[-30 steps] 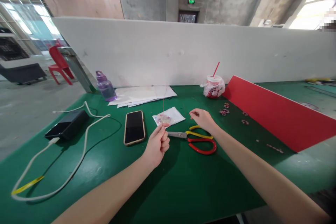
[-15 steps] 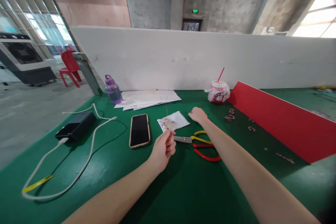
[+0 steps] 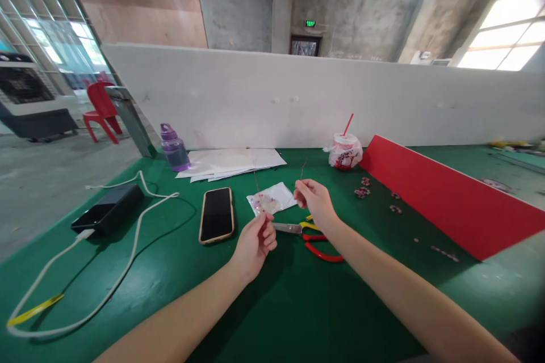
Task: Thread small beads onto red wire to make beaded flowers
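Note:
My left hand [image 3: 254,245] is closed in a pinch, and a thin copper-coloured wire [image 3: 257,180] rises from its fingertips. Thumb and fingers of my right hand [image 3: 315,202] are also pinched, with a thin brown wire end [image 3: 304,168] sticking up above them. Whether both ends belong to one wire I cannot tell. Between and behind the hands lies a small clear-and-white packet [image 3: 281,195] of tiny colourful beads. Scissors [image 3: 290,228] with red and yellow handles rest on the green table, partly under my right forearm.
A phone [image 3: 217,215] lies left of my hands, beyond it a black power bank [image 3: 108,210] with a white cable [image 3: 135,244]. Papers [image 3: 230,162], a purple bottle [image 3: 174,150] and a bagged cup [image 3: 344,151] stand behind. Small beaded pieces [image 3: 363,193] lie by a red board [image 3: 430,195].
My right hand has turned and come back toward my left hand, and a wire end now shows above its fingers. My left hand keeps its pinch. The view has shifted slightly right.

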### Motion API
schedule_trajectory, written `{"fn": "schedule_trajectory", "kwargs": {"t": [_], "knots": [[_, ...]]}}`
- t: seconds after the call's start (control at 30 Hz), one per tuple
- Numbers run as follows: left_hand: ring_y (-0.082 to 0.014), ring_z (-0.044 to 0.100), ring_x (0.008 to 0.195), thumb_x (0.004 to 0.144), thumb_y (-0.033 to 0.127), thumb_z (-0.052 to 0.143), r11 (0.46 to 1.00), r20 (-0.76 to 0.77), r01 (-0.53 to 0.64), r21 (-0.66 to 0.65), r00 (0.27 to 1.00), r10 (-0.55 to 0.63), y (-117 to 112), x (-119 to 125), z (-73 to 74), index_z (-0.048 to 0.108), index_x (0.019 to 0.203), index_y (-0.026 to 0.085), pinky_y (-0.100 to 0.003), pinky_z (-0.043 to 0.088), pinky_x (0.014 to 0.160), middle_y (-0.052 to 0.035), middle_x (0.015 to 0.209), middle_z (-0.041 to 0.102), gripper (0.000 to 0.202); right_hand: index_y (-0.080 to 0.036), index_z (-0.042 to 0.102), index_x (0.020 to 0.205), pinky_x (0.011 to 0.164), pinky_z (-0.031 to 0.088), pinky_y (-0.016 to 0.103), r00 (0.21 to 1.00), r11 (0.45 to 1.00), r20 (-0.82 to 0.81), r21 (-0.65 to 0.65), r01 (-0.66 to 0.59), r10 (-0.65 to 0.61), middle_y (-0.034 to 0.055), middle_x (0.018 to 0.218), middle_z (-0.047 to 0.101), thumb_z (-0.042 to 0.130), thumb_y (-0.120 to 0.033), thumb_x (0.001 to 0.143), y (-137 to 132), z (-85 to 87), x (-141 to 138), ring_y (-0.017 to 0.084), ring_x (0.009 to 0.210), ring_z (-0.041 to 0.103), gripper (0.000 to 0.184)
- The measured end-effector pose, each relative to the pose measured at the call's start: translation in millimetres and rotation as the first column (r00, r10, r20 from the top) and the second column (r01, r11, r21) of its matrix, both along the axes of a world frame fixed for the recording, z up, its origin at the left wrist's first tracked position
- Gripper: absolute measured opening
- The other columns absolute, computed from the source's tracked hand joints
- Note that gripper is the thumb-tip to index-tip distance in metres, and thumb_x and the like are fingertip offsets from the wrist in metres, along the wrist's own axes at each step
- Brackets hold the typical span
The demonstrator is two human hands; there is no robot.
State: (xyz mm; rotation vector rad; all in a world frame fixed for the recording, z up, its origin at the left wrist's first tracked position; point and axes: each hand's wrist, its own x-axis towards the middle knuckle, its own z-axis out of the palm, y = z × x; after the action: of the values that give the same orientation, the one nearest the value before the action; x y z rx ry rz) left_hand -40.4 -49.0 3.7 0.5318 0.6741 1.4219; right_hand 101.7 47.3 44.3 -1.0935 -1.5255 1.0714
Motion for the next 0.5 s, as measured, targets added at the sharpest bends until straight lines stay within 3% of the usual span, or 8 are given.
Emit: {"fn": "schedule_trajectory", "kwargs": {"t": [0.07, 0.13, 0.23, 0.37, 0.5], "knots": [[-0.0045, 0.031, 0.044, 0.082, 0.036, 0.060, 1.000, -0.003, -0.011, 0.010, 1.000, 0.011, -1, 1, 0.5, 0.050, 0.081, 0.015, -0.017, 0.027, 0.043, 0.0073, 0.054, 0.034, 0.024, -0.018, 0.048, 0.074, 0.043, 0.037, 0.022, 0.996, 0.999, -0.082, 0.007, -0.040, 0.041, -0.0010, 0.058, 0.055, 0.047, -0.049, 0.084, -27, -2.4, -6, 0.008, 0.043, 0.044, 0.032], [-0.0055, 0.035, 0.046, 0.081, 0.037, 0.061, 1.000, -0.013, -0.020, 0.017, 1.000, 0.020, -2, 2, 2.0, 0.049, 0.078, 0.015, -0.019, 0.031, 0.045, 0.0066, 0.055, 0.036, 0.025, -0.019, 0.049, 0.072, 0.042, 0.033, 0.022, 0.957, 0.985, -0.235, 0.016, -0.173, 0.172, -0.0034, 0.052, 0.050, 0.052, -0.046, 0.083, -50, -6.9, -8, 0.007, 0.042, 0.041, 0.030], [-0.0070, 0.039, 0.048, 0.081, 0.039, 0.061, 1.000, -0.042, -0.019, 0.024, 0.999, 0.020, -4, 4, 4.9, 0.049, 0.075, 0.016, -0.020, 0.035, 0.047, 0.0056, 0.056, 0.039, 0.027, -0.019, 0.052, 0.073, 0.042, 0.031, 0.022, 0.922, 0.952, -0.246, 0.013, -0.306, 0.299, -0.0055, 0.050, 0.045, 0.053, -0.044, 0.084, -71, -13.6, -8, 0.007, 0.042, 0.038, 0.027], [-0.0078, 0.042, 0.047, 0.081, 0.038, 0.062, 0.999, -0.098, -0.013, 0.030, 0.995, 0.015, -6, 7, 5.1, 0.055, 0.074, 0.014, -0.022, 0.037, 0.047, 0.0042, 0.057, 0.043, 0.025, -0.018, 0.055, 0.075, 0.054, 0.043, 0.024, 0.894, 0.919, -0.224, 0.017, -0.395, 0.389, -0.0020, 0.062, 0.052, 0.052, -0.040, 0.086, -78, -18.7, -6, 0.010, 0.054, 0.051, 0.025], [-0.0102, 0.051, 0.059, 0.078, 0.036, 0.066, 0.998, -0.136, -0.056, 0.035, 0.989, 0.060, -5, 9, 0.2, 0.064, 0.084, 0.011, -0.023, 0.042, 0.055, -0.0010, 0.067, 0.054, 0.025, -0.018, 0.057, 0.077, 0.057, 0.043, 0.024, 0.895, 0.906, -0.161, -0.016, -0.424, 0.416, -0.0008, 0.065, 0.057, 0.050, -0.039, 0.087, -73, -24.5, -5, 0.011, 0.057, 0.052, 0.024]]}}
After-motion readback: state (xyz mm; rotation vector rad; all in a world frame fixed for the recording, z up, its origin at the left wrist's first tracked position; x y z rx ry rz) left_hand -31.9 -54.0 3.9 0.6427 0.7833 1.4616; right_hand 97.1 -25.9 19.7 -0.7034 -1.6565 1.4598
